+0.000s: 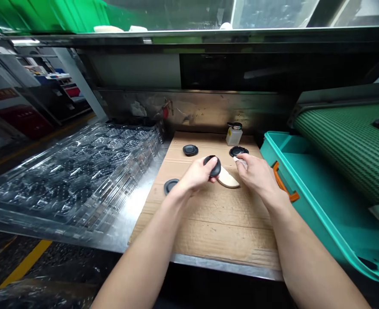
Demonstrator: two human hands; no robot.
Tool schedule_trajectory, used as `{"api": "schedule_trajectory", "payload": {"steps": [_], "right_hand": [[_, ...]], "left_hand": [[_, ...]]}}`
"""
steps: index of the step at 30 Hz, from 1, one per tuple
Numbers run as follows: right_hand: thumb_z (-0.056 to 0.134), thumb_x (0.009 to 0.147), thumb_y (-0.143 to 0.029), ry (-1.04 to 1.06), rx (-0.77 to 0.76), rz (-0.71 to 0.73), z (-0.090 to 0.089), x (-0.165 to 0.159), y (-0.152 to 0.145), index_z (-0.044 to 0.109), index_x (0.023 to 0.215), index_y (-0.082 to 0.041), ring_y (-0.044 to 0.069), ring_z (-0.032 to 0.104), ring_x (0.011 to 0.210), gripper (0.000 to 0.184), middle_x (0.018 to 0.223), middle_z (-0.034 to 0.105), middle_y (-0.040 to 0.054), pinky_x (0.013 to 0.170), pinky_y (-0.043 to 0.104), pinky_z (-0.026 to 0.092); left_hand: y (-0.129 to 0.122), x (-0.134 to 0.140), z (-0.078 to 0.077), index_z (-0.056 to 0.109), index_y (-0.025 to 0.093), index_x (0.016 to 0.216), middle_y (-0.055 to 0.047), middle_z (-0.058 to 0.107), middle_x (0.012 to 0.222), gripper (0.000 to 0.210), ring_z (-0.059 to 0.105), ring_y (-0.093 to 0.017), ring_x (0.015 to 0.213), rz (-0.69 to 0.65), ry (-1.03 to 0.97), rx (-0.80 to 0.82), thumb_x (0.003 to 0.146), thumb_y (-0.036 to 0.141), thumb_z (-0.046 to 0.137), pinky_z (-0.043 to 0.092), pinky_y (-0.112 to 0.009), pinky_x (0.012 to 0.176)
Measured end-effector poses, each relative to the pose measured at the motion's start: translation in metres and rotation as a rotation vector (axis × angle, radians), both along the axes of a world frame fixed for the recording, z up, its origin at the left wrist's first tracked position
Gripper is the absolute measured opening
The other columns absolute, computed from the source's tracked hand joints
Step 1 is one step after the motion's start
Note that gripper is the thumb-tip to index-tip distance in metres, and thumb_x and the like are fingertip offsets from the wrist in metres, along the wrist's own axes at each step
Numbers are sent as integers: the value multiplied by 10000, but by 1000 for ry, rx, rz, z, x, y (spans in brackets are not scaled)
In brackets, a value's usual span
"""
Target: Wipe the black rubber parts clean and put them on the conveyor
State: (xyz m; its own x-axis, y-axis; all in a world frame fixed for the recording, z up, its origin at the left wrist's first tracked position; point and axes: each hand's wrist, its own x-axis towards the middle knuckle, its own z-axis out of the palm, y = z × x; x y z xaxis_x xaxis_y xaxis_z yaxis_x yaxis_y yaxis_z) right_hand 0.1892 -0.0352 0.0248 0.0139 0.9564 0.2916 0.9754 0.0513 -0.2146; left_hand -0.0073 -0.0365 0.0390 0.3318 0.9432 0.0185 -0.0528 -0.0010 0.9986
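Note:
My left hand [200, 175] grips a smooth black oval piece [214, 166], thumb on top, above the middle of the cardboard sheet [218, 231]. Between the fingertips of my right hand [257, 171] is a small white piece [236, 159], too small to make out its kind. Just beyond those fingertips lies a black ring-shaped part [239, 151]. A cream half-moon pad [228, 178] rests on the cardboard between both hands. Further left are a stack of black round parts [190, 149] and another black round part [170, 186], partly hidden by my left wrist.
A small bottle with a black top [234, 134] stands at the back. Stacked clear plastic trays [80, 167] fill the left side. To the right are a teal bin [308, 206] with an orange handle [284, 182] and a green conveyor belt [353, 141]. A metal shelf edge [189, 39] crosses above.

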Motion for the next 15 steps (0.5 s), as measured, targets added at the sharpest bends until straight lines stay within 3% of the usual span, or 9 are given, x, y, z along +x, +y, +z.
{"api": "schedule_trajectory", "payload": {"steps": [3, 6, 10, 15], "right_hand": [[457, 893, -357, -93, -187, -165, 4, 11, -3, 654, 1079, -200, 286, 622, 857, 314, 920, 681, 120, 686, 346, 412], [497, 866, -333, -174, -232, -118, 5, 9, -6, 680, 976, -175, 314, 596, 963, 266, 980, 673, 142, 776, 386, 416], [471, 895, -489, -64, -189, 66, 2, -12, -9, 646, 1049, -202, 283, 579, 1020, 370, 1092, 640, 121, 817, 368, 419], [575, 822, -572, -13, -245, 127, -6, -34, -14, 580, 1109, -189, 278, 604, 988, 478, 1097, 631, 118, 811, 366, 432]], "left_hand": [[-14, -51, 24, 579, 139, 859, -49, 628, 731, 273, 547, -89, 532, 94, 300, 93, 816, 399, 653, 429, -202, 478], [-26, -100, 30, 529, 186, 1094, -42, 661, 818, 535, 574, -117, 531, 267, 439, 49, 683, 424, 775, 395, -207, 436], [-26, -133, 9, 628, 174, 925, -59, 687, 842, 467, 621, -166, 658, 287, 638, 61, 615, 477, 802, 447, -240, 536], [-14, -130, -18, 717, 205, 824, -61, 704, 844, 377, 620, -217, 772, 304, 744, 187, 644, 534, 750, 480, -304, 731]]}}
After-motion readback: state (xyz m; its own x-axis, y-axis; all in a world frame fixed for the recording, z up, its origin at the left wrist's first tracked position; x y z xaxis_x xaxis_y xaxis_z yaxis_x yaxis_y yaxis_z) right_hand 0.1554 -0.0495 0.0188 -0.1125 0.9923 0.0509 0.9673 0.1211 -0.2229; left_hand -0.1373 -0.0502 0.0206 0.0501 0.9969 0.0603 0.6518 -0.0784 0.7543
